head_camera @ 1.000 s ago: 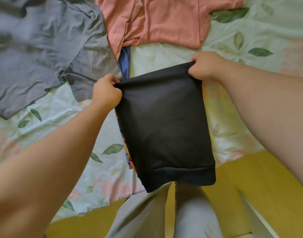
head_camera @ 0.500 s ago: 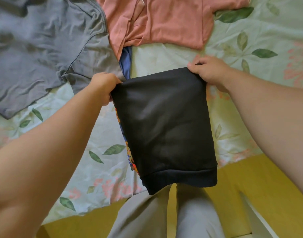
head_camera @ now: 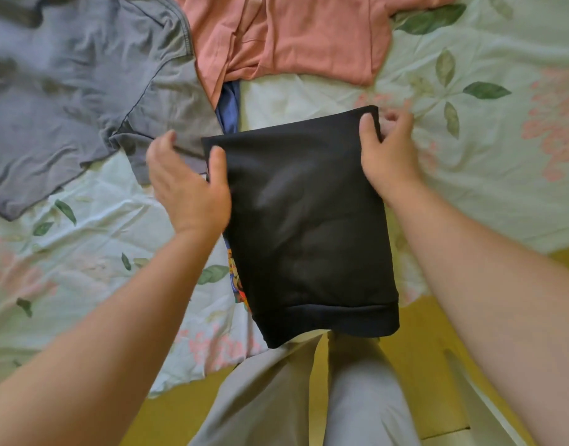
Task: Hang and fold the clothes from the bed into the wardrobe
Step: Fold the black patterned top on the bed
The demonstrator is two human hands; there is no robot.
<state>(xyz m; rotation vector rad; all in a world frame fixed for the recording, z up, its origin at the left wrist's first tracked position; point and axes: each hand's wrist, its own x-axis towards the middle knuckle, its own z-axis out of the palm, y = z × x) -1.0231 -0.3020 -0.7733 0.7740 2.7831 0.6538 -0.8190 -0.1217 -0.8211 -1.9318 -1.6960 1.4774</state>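
My hands: left (head_camera: 188, 185) wide, thumb pinning black garment (head_camera: 309, 226); right (head_camera: 386, 152) pinching its top corner, flattening the fold at the bed's (head_camera: 470, 188) near edge.

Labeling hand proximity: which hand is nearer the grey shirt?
Left. The left hand hovers at the grey shirt's lower sleeve edge, overlapping it in view. The right hand pinches the black garment's far corner, across it from the shirt.

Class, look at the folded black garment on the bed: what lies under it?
A colourful printed layer peeks out under the black garment's left edge; the floral bedsheet lies below. The rest is covered.
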